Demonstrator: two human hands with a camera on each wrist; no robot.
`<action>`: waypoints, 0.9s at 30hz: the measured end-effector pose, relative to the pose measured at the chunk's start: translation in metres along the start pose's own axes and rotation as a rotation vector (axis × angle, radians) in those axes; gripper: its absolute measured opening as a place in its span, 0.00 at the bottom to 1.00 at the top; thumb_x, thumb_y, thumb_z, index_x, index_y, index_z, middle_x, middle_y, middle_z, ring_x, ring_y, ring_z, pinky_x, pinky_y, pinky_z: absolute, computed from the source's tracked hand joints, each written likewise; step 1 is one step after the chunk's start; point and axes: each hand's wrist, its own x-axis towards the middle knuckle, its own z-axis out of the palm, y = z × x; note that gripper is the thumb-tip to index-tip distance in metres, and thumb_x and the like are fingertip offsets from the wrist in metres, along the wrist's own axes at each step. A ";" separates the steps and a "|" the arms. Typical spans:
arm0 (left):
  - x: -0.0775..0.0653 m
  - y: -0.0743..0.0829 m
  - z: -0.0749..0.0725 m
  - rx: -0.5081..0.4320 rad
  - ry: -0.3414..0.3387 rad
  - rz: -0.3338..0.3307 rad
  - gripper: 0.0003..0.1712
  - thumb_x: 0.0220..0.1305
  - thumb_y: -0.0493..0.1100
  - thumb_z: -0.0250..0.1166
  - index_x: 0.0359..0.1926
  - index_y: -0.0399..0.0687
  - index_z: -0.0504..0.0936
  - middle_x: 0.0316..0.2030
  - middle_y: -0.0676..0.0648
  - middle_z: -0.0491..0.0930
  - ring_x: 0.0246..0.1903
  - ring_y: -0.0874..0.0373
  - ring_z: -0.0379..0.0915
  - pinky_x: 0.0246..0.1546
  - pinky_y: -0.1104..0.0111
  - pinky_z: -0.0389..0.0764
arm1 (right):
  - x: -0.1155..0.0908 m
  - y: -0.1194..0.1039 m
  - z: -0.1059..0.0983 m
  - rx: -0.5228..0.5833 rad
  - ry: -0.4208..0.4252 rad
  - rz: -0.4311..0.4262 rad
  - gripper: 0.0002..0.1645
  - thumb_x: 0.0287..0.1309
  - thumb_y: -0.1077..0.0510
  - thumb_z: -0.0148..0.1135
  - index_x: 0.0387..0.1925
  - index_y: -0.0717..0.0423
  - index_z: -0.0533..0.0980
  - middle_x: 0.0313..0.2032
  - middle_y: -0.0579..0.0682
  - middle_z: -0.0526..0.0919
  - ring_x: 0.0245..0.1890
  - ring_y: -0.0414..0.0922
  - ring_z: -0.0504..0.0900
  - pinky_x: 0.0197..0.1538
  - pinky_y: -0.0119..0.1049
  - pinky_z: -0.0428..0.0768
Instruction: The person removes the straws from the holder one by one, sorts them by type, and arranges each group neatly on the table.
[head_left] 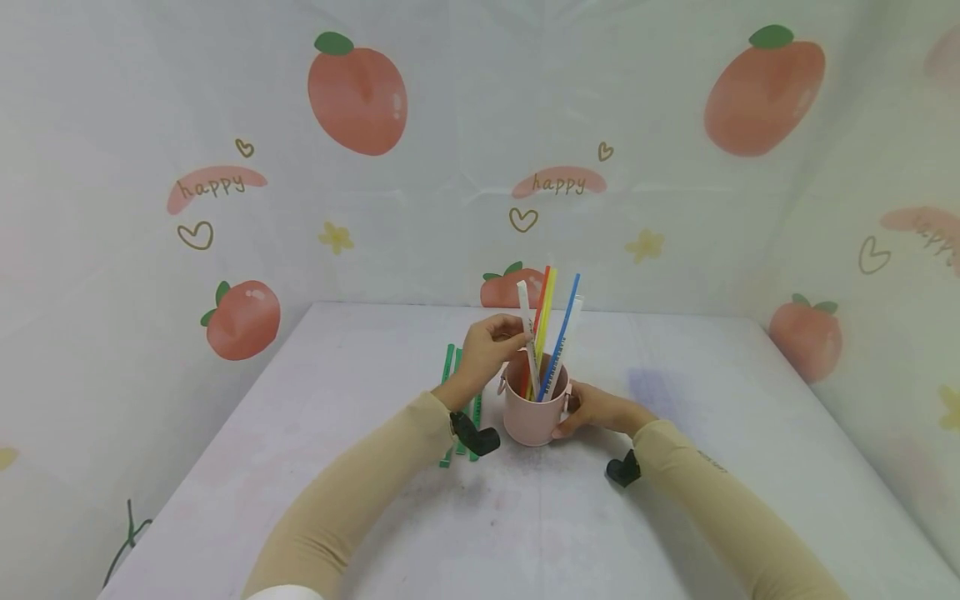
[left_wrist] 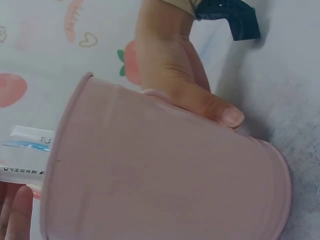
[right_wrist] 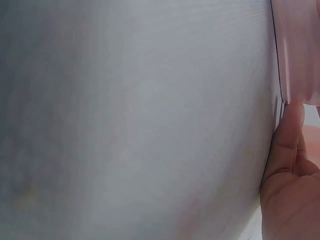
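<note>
A pink bucket with small side handles stands upright on the table, several slim sticks leaning in it. My left hand pinches a white paper-wrapped straw above the rim; its lower end is inside the bucket. Beside it are a red stick, a yellow stick, a blue stick and another white straw. With thumb in front, my right hand holds the bucket's right side near a handle. The left wrist view shows printing on the white wrapper; the bucket wall fills much of that view.
Several green sticks lie on the table left of the bucket, partly behind my left forearm. The white table meets a fruit-printed cloth at its back edge. A green and dark cord shows at lower left.
</note>
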 end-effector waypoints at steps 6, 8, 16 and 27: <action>0.002 0.004 -0.006 -0.079 0.013 0.019 0.13 0.63 0.35 0.65 0.47 0.32 0.80 0.40 0.38 0.82 0.39 0.55 0.83 0.40 0.61 0.85 | -0.001 0.000 0.000 0.008 -0.002 -0.005 0.52 0.46 0.59 0.76 0.69 0.59 0.58 0.56 0.55 0.68 0.57 0.52 0.63 0.67 0.55 0.61; 0.002 0.005 -0.008 -0.111 0.017 0.025 0.13 0.63 0.34 0.65 0.47 0.31 0.80 0.39 0.39 0.82 0.37 0.58 0.83 0.40 0.61 0.85 | 0.000 0.001 0.000 0.010 -0.004 -0.002 0.53 0.46 0.58 0.76 0.70 0.59 0.57 0.56 0.55 0.68 0.57 0.52 0.62 0.68 0.57 0.59; 0.003 0.012 -0.017 -0.188 0.032 0.055 0.13 0.62 0.32 0.65 0.46 0.28 0.79 0.36 0.47 0.82 0.36 0.63 0.81 0.42 0.61 0.85 | 0.001 0.001 0.000 0.012 -0.007 0.016 0.52 0.47 0.58 0.76 0.69 0.59 0.57 0.55 0.55 0.67 0.57 0.52 0.62 0.67 0.56 0.60; 0.002 0.023 -0.031 -0.250 0.082 0.093 0.13 0.62 0.33 0.65 0.46 0.29 0.79 0.35 0.51 0.82 0.38 0.61 0.82 0.43 0.63 0.85 | 0.002 0.002 0.000 0.013 -0.005 0.007 0.52 0.46 0.59 0.76 0.69 0.59 0.57 0.56 0.56 0.67 0.57 0.53 0.62 0.68 0.57 0.59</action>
